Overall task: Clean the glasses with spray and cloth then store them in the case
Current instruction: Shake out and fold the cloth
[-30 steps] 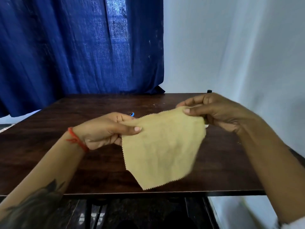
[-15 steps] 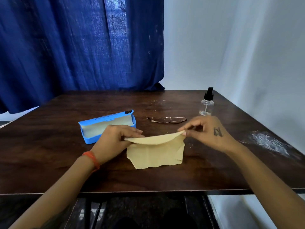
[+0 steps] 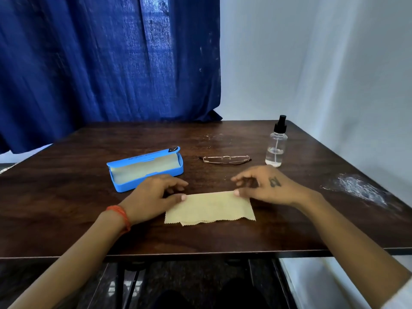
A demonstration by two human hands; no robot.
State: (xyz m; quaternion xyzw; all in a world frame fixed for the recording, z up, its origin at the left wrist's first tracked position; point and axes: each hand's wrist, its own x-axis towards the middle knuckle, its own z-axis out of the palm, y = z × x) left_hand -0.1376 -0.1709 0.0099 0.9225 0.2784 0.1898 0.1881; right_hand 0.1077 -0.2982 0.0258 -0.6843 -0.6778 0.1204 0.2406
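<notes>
On the table (image 3: pixel 66 197) before me the cloth (image 3: pixel 209 208) lies folded in half, its fold along the far edge and its two zigzag edges nearly matched at the near side. My left hand (image 3: pixel 153 192) rests at the cloth's far left corner, thumb tip pressing that corner down, the other fingers loosely curled above the wood and holding nothing. My right hand (image 3: pixel 265 188) sits at the far right corner in much the same way, thumb tip on the fold, fingers arched and apart.

Beyond the cloth the glasses (image 3: pixel 225 159) lie folded on the wood, well apart from both hands, between the case (image 3: pixel 145 168) on the left and the spray (image 3: pixel 276 143) on the right. The case stands open, its pale lining showing and nothing in it. The spray stands upright with a little liquid at the bottom.

Whether the lenses have been sprayed and wiped I cannot tell. My guess is that the cleaning is over and I am tidying the cloth. What plainly remains is laying the glasses in the case and closing the lid.
</notes>
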